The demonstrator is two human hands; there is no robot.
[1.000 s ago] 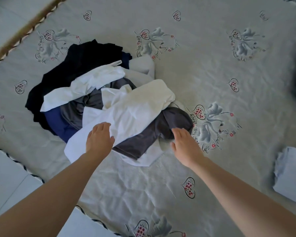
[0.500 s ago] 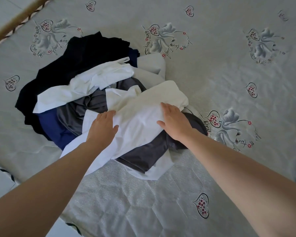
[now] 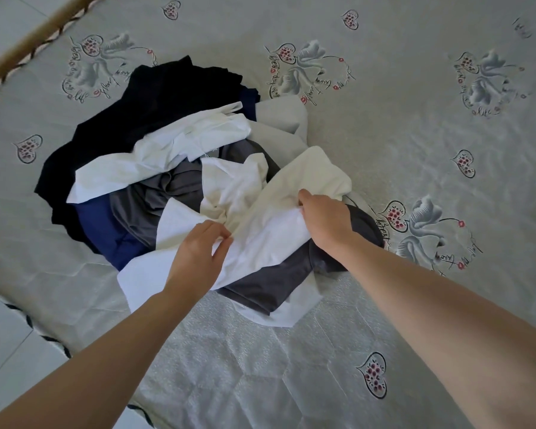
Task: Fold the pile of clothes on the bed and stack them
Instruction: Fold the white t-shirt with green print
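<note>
A loose pile of clothes (image 3: pixel 174 168) lies on the bed: black, navy, grey, light grey and white pieces tangled together. On top, nearest me, is a white garment (image 3: pixel 270 239) bunched between my hands. My left hand (image 3: pixel 198 258) grips its left part, fingers curled into the cloth. At the garment's right edge my right hand (image 3: pixel 325 221) pinches a fold of the white fabric, over a dark grey garment (image 3: pixel 270 283).
The bed is covered by a pale grey sheet (image 3: pixel 415 134) printed with hearts and flowers. A wooden bed edge (image 3: pixel 28 48) runs across the top left. Pale floor tiles (image 3: pixel 7 335) show at the lower left past the mattress corner.
Both hands moved from the pile's near edge onto the white garment and closed on it, bunching it. The camera view shifted left, so the folded cloth at the right edge left the frame.
</note>
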